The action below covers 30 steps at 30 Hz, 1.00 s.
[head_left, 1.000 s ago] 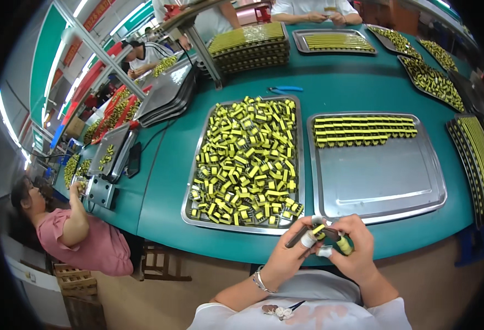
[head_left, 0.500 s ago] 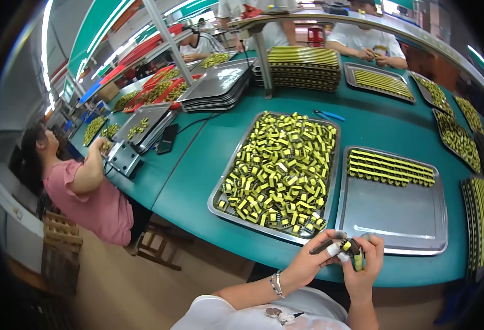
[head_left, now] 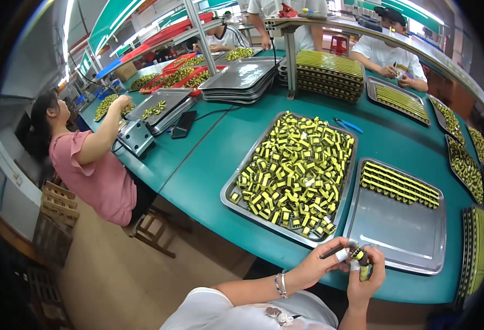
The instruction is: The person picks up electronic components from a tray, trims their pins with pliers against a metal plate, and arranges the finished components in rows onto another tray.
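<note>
In front of my body, my left hand (head_left: 325, 263) and my right hand (head_left: 369, 275) meet at the near table edge, with white wraps on some fingertips. Both pinch a small yellow-and-black transformer (head_left: 357, 253) with a row of pins. A dark slim bar (head_left: 330, 252) sticks out from my left fingers; its kind is unclear. More yellow-and-black pieces (head_left: 364, 271) show within my right fingers, partly hidden. Just beyond lies a metal tray (head_left: 387, 231) with neat rows of transformers (head_left: 398, 184) along its far side. Left of it, another metal tray (head_left: 228, 193) holds a loose heap of transformers (head_left: 297, 170).
Blue-handled pliers (head_left: 349, 125) lie behind the heap on the green table (head_left: 198, 190). Stacked full trays (head_left: 330, 74) and bare trays (head_left: 242, 77) stand behind, under a shelf post (head_left: 291, 66). A co-worker in pink (head_left: 90, 176) sits at the left beside a metal fixture (head_left: 136, 137).
The whole view has shifted, so the table appears lower and further right. My hands stay together around the transformer. The pink-sleeved co-worker's arm has risen toward the trays.
</note>
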{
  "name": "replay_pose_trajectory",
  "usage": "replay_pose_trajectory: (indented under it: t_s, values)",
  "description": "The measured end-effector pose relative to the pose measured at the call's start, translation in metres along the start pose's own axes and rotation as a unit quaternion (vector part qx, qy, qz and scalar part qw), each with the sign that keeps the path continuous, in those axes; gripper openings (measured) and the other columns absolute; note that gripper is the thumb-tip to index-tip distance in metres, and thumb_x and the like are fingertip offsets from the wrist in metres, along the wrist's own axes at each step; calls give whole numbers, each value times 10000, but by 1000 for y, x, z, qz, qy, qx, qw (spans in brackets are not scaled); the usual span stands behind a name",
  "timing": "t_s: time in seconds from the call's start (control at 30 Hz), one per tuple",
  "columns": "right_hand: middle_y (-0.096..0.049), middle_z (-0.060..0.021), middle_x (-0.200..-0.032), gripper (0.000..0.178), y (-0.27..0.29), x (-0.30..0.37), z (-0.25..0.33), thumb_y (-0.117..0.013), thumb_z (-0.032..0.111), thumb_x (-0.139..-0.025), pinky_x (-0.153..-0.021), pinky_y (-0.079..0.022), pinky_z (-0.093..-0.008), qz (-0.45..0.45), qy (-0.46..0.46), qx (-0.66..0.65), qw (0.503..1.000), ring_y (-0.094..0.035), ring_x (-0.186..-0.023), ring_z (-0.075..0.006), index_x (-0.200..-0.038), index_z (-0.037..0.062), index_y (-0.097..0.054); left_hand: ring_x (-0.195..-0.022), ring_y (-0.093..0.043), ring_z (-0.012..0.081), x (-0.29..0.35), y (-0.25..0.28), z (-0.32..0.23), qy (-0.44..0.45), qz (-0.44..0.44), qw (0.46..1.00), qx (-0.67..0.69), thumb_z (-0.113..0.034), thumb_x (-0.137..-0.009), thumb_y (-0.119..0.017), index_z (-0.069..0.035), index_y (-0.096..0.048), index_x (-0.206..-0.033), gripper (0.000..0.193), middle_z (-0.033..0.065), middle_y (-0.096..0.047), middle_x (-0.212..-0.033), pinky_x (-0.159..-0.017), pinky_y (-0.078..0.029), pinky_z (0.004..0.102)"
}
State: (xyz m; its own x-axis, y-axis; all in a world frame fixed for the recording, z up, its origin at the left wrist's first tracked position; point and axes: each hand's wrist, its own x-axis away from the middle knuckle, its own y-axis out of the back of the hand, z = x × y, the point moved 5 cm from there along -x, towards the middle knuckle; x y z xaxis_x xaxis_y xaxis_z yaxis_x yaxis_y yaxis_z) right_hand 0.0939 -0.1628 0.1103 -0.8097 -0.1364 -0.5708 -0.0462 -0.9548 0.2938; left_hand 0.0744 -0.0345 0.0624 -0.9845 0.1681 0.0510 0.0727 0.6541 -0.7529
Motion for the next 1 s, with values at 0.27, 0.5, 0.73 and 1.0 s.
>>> replay_pose_trajectory:
  t_s: [0.27,0.5,0.73,1.0]
  values:
    - [-572,-110,-974,243,-2,0,0,-607,13,-790,-812,-447,-288,32,-30,-55,997,-562,-879,-197,-1028,-23,-572,-1301,-410,225,-1,-6,-13,-80,-4,989,124,-350,-987,-356,-73,-441,-1286,416,110,-460,-1369,-1094,-319,362]
    - [-623,-137,-977,279,-24,-12,9,-657,-14,-748,-796,-466,-311,84,-19,-112,990,-589,-887,-212,-1021,-23,-603,-1366,-281,339,-7,-28,-43,-122,-22,989,83,-591,-881,-475,-31,-288,-1398,785,229,-275,-1468,-1142,-230,445]
    - [-635,-130,-960,280,-21,-9,4,-680,24,-758,-742,-476,-306,89,-11,-105,990,-594,-836,-218,-1027,-21,-616,-1365,-283,343,-10,-27,-35,-126,-13,991,34,-640,-890,-388,-28,-223,-1433,835,230,-267,-1473,-1144,-209,446]
    - [-634,-121,-942,287,-19,-5,5,-686,31,-746,-705,-477,-302,93,13,-72,993,-593,-802,-221,-1024,-13,-627,-1366,-288,341,-9,-29,-33,-122,-36,992,-12,-706,-876,-309,-13,-198,-1442,902,232,-262,-1478,-1141,-213,443]
